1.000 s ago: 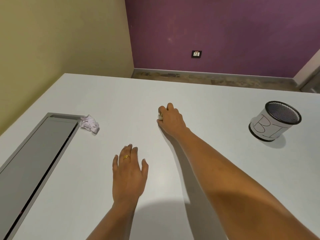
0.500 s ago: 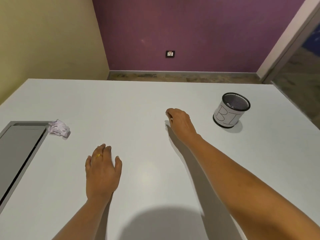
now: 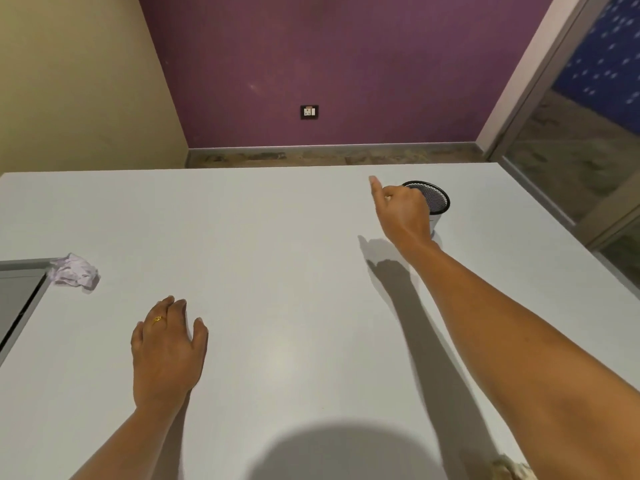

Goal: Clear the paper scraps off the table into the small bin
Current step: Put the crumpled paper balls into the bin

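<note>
A small black mesh bin [image 3: 437,199] with a white paper wrap stands at the far right of the white table [image 3: 277,237]. My right hand [image 3: 403,216] hovers at the bin's left rim and covers part of it. Its fingers are curled and its thumb sticks up. A sliver of white paper scrap [image 3: 388,198] shows inside the grip; the rest of the scrap is hidden. A crumpled pale lilac paper ball [image 3: 74,272] lies at the far left of the table. My left hand [image 3: 166,351], wearing a gold ring, rests flat on the table and holds nothing.
A grey recessed panel [image 3: 17,292] is set into the table's left edge, right beside the lilac paper ball. The table's far edge faces a purple wall. A glass door [image 3: 571,140] stands to the right, beyond the table's right edge.
My right hand lifted the scrap from the table's middle and carried it right to the bin's rim. The view turned right. My left hand stayed flat on the table.
</note>
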Available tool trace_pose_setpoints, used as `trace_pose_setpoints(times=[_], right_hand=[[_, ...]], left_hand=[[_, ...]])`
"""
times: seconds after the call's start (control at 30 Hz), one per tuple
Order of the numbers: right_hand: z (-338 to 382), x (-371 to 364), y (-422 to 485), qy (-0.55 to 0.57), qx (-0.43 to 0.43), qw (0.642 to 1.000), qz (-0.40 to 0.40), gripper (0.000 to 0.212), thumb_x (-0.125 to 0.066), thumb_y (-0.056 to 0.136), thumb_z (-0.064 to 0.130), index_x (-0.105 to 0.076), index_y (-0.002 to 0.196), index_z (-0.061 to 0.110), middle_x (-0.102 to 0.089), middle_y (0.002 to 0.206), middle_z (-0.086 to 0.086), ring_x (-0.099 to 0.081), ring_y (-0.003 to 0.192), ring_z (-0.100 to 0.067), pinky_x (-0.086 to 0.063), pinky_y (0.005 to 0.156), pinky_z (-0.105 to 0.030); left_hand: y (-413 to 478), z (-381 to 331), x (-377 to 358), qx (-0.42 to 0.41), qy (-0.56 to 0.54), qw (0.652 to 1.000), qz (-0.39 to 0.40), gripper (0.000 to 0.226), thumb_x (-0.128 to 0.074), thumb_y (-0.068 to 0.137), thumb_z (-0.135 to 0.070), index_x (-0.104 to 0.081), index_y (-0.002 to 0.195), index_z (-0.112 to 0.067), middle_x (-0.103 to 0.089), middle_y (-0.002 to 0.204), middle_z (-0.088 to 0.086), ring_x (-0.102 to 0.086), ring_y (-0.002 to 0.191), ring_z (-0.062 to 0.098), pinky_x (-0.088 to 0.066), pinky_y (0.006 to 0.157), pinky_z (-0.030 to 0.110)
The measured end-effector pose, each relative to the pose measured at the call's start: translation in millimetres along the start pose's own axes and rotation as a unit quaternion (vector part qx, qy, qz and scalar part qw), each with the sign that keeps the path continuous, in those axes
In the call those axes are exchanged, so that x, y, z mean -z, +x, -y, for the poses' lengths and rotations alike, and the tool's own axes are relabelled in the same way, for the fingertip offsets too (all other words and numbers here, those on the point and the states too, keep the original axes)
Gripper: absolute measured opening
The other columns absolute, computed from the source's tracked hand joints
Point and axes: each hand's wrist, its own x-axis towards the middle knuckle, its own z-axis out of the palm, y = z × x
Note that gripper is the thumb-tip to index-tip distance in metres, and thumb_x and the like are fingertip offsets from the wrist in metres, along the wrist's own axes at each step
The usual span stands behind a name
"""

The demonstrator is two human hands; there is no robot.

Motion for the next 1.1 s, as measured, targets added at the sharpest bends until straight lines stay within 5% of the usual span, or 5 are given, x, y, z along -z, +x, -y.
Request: trace_pose_setpoints(times=[0.3,0.47,0.57,1.1], right_hand=[[-17.6,21.6,39.6,0.023,-0.081,0.988,-0.128,0.056,-0.039,0.099,0.034,-0.023,0.047,0.018,-0.030,0.048,0.001,-0.028,0.045,-0.011,-0.021,0.045,-0.024],[-32.9,15.6,49.1,0.014,-0.049,0.996,-0.079,0.028,-0.053,0.092,0.033,-0.047,0.086,0.007,-0.046,0.103,-0.016,-0.046,0.097,-0.028,-0.037,0.075,-0.030],[-45.2,9.6,45.7,-0.021,-0.044,0.997,-0.065,0.031,-0.055,0.091,0.027,-0.048,0.104,-0.001,-0.043,0.119,-0.021,-0.046,0.106,-0.031,-0.042,0.081,-0.034],[-57.3,2.9,28.4,-0.069,-0.021,0.997,0.031,0.039,-0.051,0.093,0.030,-0.053,0.115,-0.003,-0.053,0.122,-0.021,-0.050,0.113,-0.034,-0.036,0.102,-0.043]], left_hand=[[0.2,-1.6,0.6,0.002,0.003,1.000,0.003,0.037,-0.052,0.089,-0.016,-0.052,0.120,0.002,-0.051,0.134,0.022,-0.041,0.130,0.036,-0.029,0.109,0.053],[0.7,-0.3,-0.3,0.003,0.003,1.000,0.002,0.037,-0.054,0.088,-0.016,-0.053,0.120,0.002,-0.051,0.134,0.022,-0.042,0.130,0.037,-0.029,0.109,0.053],[1.6,0.5,-1.4,0.002,0.003,1.000,-0.001,0.037,-0.054,0.088,-0.017,-0.053,0.120,0.001,-0.051,0.133,0.022,-0.043,0.129,0.036,-0.030,0.109,0.053],[1.5,-0.1,-1.7,-0.004,0.003,1.000,-0.011,0.036,-0.054,0.088,-0.016,-0.053,0.119,0.003,-0.052,0.132,0.024,-0.045,0.127,0.038,-0.032,0.108,0.054]])
